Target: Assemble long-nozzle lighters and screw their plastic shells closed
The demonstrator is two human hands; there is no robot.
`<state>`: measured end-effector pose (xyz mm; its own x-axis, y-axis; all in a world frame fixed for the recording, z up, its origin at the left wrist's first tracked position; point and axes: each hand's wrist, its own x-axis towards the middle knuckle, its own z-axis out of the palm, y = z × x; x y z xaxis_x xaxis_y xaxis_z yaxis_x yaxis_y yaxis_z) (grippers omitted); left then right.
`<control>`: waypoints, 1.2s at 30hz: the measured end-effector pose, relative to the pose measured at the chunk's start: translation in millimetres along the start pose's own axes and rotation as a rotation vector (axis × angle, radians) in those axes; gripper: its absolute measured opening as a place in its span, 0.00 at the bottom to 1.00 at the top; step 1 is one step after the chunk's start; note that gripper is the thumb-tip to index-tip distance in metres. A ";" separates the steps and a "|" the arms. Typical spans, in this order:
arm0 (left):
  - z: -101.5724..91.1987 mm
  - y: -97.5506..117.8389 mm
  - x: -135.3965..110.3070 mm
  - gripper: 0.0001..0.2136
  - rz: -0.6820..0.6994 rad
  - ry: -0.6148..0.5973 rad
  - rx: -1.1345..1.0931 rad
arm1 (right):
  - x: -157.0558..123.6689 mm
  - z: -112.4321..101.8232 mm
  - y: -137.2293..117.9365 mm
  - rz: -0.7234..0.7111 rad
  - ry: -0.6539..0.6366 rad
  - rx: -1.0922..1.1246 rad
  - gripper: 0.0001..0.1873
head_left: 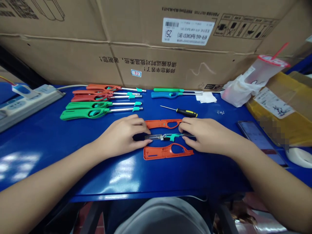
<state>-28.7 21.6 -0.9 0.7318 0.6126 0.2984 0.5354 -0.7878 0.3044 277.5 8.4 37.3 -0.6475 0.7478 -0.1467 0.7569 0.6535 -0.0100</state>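
Note:
My left hand (pixel 123 135) and my right hand (pixel 207 135) rest on the blue table (pixel 73 156), each pinching one end of a lighter's inner assembly (pixel 168 136), a clear tube with a teal trigger and a metal rod. An orange half shell (pixel 162 123) lies just behind it. A second orange half shell (pixel 167 151) lies just in front. A yellow-and-black screwdriver (pixel 181 111) lies behind the shells.
Several finished long lighters, orange (pixel 97 92) and green (pixel 87 110), lie in a row at the back left; a green (pixel 168 90) and a blue one (pixel 168 95) lie behind centre. Cardboard boxes (pixel 146 39) wall the back. A power strip (pixel 26 100) sits left, a phone (pixel 262 141) right.

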 end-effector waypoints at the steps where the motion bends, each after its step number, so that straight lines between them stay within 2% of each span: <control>1: 1.4 -0.5 -0.2 0.09 -0.008 -0.006 -0.005 | 0.5 1.4 2.3 0.009 0.002 0.032 0.04; 5: 7.0 -0.5 -0.3 0.08 -0.060 0.011 -0.037 | 2.0 8.1 14.7 0.011 0.013 0.175 0.04; 10: 9.7 -0.7 0.9 0.08 -0.121 0.029 -0.057 | 2.1 18.6 31.1 -0.108 0.131 0.267 0.05; 14: 10.2 0.7 0.9 0.09 -0.121 0.057 -0.067 | 5.2 23.8 26.4 -0.179 0.301 0.314 0.04; 16: 10.8 1.6 0.6 0.09 -0.105 0.068 -0.061 | 7.5 25.7 18.4 -0.178 0.342 0.326 0.04; 20: 12.1 1.8 0.4 0.09 -0.080 0.077 -0.041 | 11.4 31.4 8.8 -0.148 0.313 0.272 0.02; 24: 11.4 0.8 0.7 0.09 -0.065 0.061 -0.033 | 10.8 34.9 14.8 -0.216 0.285 0.385 0.04; 30: 9.7 0.2 1.1 0.10 -0.045 0.010 -0.051 | 6.0 26.6 17.5 -0.091 0.331 0.522 0.09; 36: 7.3 0.9 -0.3 0.10 -0.013 -0.027 -0.037 | 5.7 24.0 22.6 0.108 0.457 0.557 0.07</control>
<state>-25.3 20.3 -7.3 0.7364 0.6204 0.2698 0.5294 -0.7768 0.3411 293.1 24.6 12.4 -0.4466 0.8589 0.2506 0.6727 0.5070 -0.5389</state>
